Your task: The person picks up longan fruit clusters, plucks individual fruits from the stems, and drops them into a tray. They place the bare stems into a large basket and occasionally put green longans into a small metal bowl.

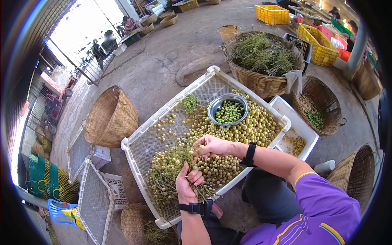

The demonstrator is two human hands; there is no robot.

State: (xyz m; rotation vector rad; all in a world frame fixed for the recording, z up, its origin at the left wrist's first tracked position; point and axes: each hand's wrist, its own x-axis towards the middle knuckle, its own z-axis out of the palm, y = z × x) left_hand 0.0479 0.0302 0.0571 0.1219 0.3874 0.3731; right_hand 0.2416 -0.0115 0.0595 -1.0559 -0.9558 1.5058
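Observation:
My left hand (190,183) is closed around a bunch of thin green-brown fruit stems (179,157). Against the upper right of that bunch, my right hand (212,146) has its fingers pinched together; what lies between the fingertips is hidden. Both hands are over a white mesh tray (175,100) with raised corners. Small round yellow-brown fruits (253,116) that look like longans cover its right side. More stems with fruit (161,179) are heaped at the near left. A metal bowl (209,111) of small green fruits (229,112) rests on the loose fruit.
Behind the tray stands a wicker basket (255,81) piled with bare stems (263,53). A white bin (304,132) and another basket (326,96) are at the right. An upright basket (112,118) and mesh trays (96,204) stand left. Yellow crates (272,15) and people are farther back.

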